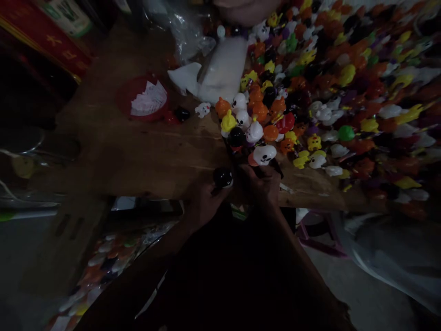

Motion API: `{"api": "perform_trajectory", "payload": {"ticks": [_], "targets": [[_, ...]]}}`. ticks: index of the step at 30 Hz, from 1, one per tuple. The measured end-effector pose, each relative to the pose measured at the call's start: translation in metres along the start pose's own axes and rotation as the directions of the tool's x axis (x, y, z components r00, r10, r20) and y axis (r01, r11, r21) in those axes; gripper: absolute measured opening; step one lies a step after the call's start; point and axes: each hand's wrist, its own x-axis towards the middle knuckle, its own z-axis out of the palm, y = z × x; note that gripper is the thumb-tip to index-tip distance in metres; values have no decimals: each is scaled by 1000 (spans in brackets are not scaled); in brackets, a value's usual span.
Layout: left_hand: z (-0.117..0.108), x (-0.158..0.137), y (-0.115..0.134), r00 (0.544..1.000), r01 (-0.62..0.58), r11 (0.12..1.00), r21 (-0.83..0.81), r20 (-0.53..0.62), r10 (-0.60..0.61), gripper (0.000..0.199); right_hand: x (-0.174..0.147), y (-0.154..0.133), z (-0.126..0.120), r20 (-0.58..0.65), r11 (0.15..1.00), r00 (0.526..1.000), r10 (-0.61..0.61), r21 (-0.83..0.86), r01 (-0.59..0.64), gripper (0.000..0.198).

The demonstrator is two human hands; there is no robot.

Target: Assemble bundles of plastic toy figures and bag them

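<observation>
My left hand (203, 202) grips a small black round toy (223, 177) at the near edge of the wooden table (138, 151). My right hand (262, 184) is closed around a bunch of toy stems, topped by a white skull-faced figure (264, 154) and other small heads such as a yellow one (228, 122) and a black one (236, 136). A large heap of little orange, white, yellow, black and green toy figures (330, 82) covers the right part of the table.
A red dish with white paper (143, 99) sits on the table's left. A white bag (220, 69) and crumpled clear plastic (188, 32) lie behind it. A bag of more toys (110, 262) rests below the table edge. The scene is dim.
</observation>
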Motion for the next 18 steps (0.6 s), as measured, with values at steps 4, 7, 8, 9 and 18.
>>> {"api": "perform_trajectory", "payload": {"ticks": [4,7,8,9,18], "targets": [[0,3,1,1000,27,999,-32,10,-27,39,6,-2,6,-6,998,1000,-9,-68,9,29],[0,2,5,1000,4,999,-49,-9,-5,35,9,1,8,-11,993,999,-42,-111,40,29],[0,1,7,1000,-4,998,-64,-23,3,34,9,2,8,-11,986,997,-77,-150,75,28],[1,0,9,999,-14,996,-84,-42,10,32,9,3,8,-16,973,992,-126,-199,120,27],[10,-6,13,988,-33,977,-210,-153,0,21,5,5,19,-4,795,899,-438,-469,385,19]]}}
